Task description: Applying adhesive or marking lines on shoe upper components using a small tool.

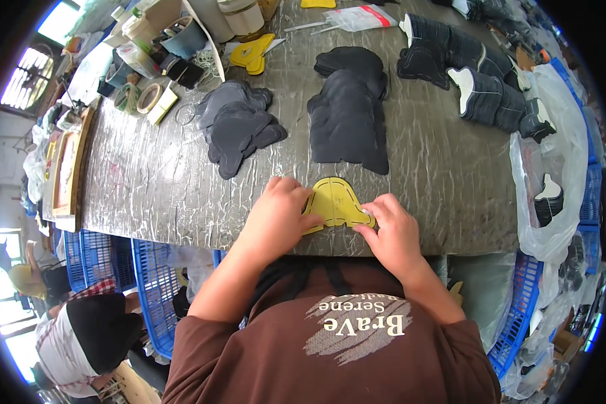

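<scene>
A yellow curved template with dashed slots along its rim lies at the table's near edge. A thin dark line shows along its top, perhaps a black piece beneath. My left hand grips its left end between thumb and fingers. On the right end, the thumb and fingers of my right hand pinch the template's corner. Just beyond it lies a long overlapping row of black cut pieces. Farther left, a looser pile of similar black pieces is spread on the tabletop.
The worn grey table carries bundled black pieces at far right. Tubs, tape rolls and another yellow template sit at far left. Blue crates and a plastic bag flank the table. Another person is at lower left.
</scene>
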A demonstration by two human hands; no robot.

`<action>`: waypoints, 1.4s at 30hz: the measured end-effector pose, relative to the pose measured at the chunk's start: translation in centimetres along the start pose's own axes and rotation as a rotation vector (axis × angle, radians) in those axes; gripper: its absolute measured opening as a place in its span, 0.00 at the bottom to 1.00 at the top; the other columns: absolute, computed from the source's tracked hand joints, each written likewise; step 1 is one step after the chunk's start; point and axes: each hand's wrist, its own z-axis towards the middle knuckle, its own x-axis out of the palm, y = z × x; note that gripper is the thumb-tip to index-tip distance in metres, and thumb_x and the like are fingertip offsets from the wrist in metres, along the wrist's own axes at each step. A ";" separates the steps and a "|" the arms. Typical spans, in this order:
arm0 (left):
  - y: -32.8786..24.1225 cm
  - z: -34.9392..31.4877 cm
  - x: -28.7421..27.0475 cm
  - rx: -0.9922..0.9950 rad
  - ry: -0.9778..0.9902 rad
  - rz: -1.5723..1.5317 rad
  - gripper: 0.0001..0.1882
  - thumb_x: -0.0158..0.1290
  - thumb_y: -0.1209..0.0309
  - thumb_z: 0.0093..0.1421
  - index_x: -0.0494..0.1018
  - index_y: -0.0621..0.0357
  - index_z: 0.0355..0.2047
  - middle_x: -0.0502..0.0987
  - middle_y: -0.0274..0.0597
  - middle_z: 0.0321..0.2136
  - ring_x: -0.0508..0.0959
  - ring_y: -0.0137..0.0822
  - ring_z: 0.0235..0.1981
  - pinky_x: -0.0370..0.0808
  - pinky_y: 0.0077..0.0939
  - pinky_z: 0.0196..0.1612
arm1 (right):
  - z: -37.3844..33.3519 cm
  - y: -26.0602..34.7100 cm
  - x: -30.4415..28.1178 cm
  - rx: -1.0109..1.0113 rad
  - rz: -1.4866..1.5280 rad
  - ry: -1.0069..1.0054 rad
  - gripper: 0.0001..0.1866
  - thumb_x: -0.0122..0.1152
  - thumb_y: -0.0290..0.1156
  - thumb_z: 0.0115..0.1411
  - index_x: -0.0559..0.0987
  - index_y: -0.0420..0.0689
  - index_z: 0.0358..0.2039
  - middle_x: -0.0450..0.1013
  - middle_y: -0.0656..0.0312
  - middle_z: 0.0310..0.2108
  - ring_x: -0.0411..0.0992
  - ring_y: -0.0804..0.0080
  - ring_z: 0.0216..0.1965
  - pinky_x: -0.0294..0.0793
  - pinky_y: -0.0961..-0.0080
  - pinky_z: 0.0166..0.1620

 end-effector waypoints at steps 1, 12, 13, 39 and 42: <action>-0.3 -1.0 0.0 0.029 -0.006 -0.063 0.20 0.65 0.71 0.46 0.77 0.64 0.40 0.76 0.48 0.41 0.73 0.50 0.43 0.71 0.38 0.49 | 0.0 0.0 0.0 0.004 0.002 0.000 0.18 0.72 0.31 0.45 0.77 0.43 0.37 0.70 0.61 0.35 0.74 0.61 0.31 0.73 0.65 0.33; -0.6 -3.2 2.6 0.077 -0.206 -0.120 0.14 0.61 0.79 0.47 0.78 0.65 0.36 0.76 0.47 0.41 0.74 0.48 0.40 0.74 0.36 0.45 | 0.0 0.2 0.0 0.014 0.009 -0.013 0.18 0.72 0.31 0.45 0.77 0.43 0.37 0.69 0.61 0.34 0.74 0.61 0.31 0.73 0.65 0.33; -0.6 -3.3 2.6 0.078 -0.210 -0.121 0.13 0.61 0.79 0.47 0.78 0.65 0.36 0.76 0.46 0.40 0.74 0.48 0.40 0.74 0.36 0.44 | 0.0 0.2 0.0 0.012 0.006 -0.017 0.18 0.72 0.31 0.45 0.77 0.43 0.37 0.69 0.61 0.34 0.74 0.61 0.31 0.73 0.65 0.33; -2.7 -3.1 3.8 0.258 0.024 0.289 0.21 0.51 0.72 0.52 0.71 0.70 0.46 0.71 0.54 0.46 0.71 0.50 0.47 0.72 0.41 0.49 | 0.0 0.4 0.3 0.004 0.028 -0.067 0.16 0.72 0.29 0.44 0.78 0.43 0.35 0.70 0.61 0.33 0.74 0.61 0.29 0.73 0.66 0.31; -3.6 -3.3 4.7 0.347 -0.031 0.516 0.22 0.51 0.70 0.54 0.72 0.69 0.49 0.71 0.57 0.46 0.71 0.52 0.48 0.73 0.40 0.49 | 0.1 0.5 0.1 0.022 0.026 -0.064 0.15 0.72 0.29 0.45 0.78 0.43 0.34 0.71 0.61 0.33 0.74 0.60 0.30 0.73 0.66 0.31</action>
